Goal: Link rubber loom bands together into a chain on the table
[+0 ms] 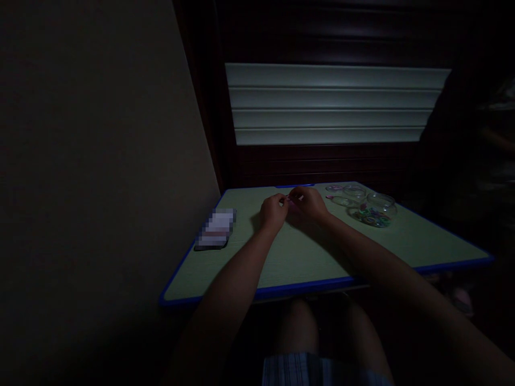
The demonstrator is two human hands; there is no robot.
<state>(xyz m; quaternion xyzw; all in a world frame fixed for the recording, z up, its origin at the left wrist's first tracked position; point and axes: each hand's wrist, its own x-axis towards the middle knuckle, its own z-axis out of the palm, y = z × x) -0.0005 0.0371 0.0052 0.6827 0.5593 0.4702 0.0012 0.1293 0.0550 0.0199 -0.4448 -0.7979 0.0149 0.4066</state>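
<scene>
My left hand [273, 210] and my right hand [308, 205] meet over the far middle of a small green table with a blue rim [298, 292]. Both are pinched together on a tiny pinkish piece [290, 199] held between their fingertips; the light is too dim to name it. To the right of my right hand stands a clear glass bowl [376, 210] with several small coloured rings inside. A second clear bowl [349, 194] sits just behind it.
A phone with a blurred screen [215, 230] lies on the table's left side. A beige wall [100, 161] runs along the left. White window blinds [330, 104] hang behind the table. My bare knees [322, 327] show under the near edge.
</scene>
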